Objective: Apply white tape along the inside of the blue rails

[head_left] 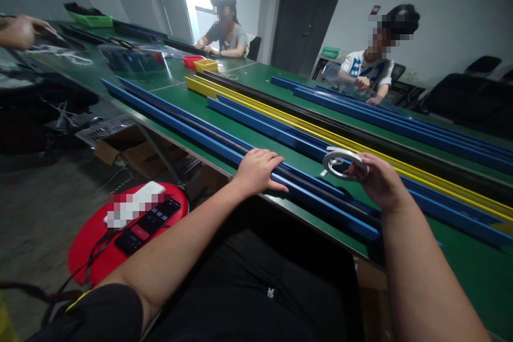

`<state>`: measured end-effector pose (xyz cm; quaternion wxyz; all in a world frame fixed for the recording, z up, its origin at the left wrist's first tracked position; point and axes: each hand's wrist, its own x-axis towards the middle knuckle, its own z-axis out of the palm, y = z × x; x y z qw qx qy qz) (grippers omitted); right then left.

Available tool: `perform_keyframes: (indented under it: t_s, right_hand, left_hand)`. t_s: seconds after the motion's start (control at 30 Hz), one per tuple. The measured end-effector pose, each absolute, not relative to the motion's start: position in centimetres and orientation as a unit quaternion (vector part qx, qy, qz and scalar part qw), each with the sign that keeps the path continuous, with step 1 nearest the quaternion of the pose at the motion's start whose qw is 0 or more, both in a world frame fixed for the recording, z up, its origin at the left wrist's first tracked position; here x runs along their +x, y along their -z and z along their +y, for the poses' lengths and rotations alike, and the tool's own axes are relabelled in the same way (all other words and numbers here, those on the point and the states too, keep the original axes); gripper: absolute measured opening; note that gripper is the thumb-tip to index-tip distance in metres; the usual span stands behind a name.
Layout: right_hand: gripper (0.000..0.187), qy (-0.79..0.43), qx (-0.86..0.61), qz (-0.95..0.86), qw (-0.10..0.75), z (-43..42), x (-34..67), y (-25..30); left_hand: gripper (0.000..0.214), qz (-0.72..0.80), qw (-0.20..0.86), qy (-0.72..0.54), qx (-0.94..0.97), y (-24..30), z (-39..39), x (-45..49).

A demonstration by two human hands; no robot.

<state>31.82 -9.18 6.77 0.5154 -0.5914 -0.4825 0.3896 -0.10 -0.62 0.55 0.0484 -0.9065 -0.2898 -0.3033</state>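
A long blue channel strip (176, 122) with a dark inside lies along the near edge of the green table. My left hand (258, 172) is wrapped over the strip's sides, fingers across the top and thumb on the near side. To the right, my right hand (380, 179) grips a roll of white tape (329, 165) above the table, with a short end loose at the top. Beneath the roll runs the same blue strip. Behind it lies another blue channel strip (272, 131), partly hidden by my right hand.
Farther back run a yellow strip (280, 117), a black strip and more blue strips (360, 109). Red (192, 61) and yellow (206, 65) trays stand near two seated people. Another person's hand shows far left. A phone (148, 224) lies on a red stool (86, 246).
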Motion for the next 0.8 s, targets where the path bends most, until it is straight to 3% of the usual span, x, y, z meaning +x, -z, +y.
perform_keyframes:
  t_s: [0.2,0.47,0.63,0.8]
  right_hand:
    - [0.039,-0.362,-0.545,-0.483,0.582,-10.1,31.8,-7.4]
    - [0.04,-0.317,-0.547,-0.487,0.603,-9.4,32.4,-6.8]
    - [0.031,-0.413,-0.54,-0.525,0.512,-8.6,31.7,-5.9]
    - [0.038,-0.464,-0.515,-0.573,0.437,-8.1,30.2,-5.3]
  left_hand:
    - [0.082,-0.289,0.046,0.305,-0.906,-0.5,-0.6,-0.1]
    - [0.081,-0.286,0.044,0.309,-0.906,-0.6,-0.6,-0.2]
    - [0.078,-0.286,0.045,0.314,-0.904,-0.6,-0.6,-0.2]
    - [0.075,-0.285,0.042,0.316,-0.904,-0.4,-0.5,-0.2]
